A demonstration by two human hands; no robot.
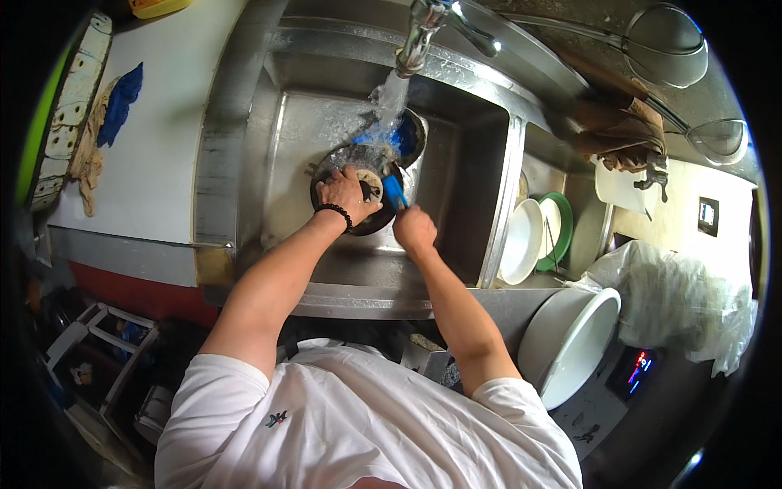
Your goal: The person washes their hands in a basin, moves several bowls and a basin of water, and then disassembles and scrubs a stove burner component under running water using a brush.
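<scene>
My left hand [342, 194] presses on a dark round piece of cookware [371, 226] in the steel sink [293, 220]. A pale disc with a black fitting shows under its fingers; the exact kind of vessel is unclear. In my right hand [416, 230] is a blue-handled tool [394, 191], probably a brush, against the cookware's right side. Its working end is hard to make out. Water [390, 101] pours from the chrome faucet [415, 46] just beyond both hands. It lands on a second round vessel [415, 131] with blue in it.
A white counter [165, 153] with a blue cloth [124, 101] borders the sink on the left. White and green basins [520, 241] lean in the right-hand compartment. A large white tub [574, 351] stands at lower right. Strainers [666, 46] and a brown cloth [629, 134] are at upper right.
</scene>
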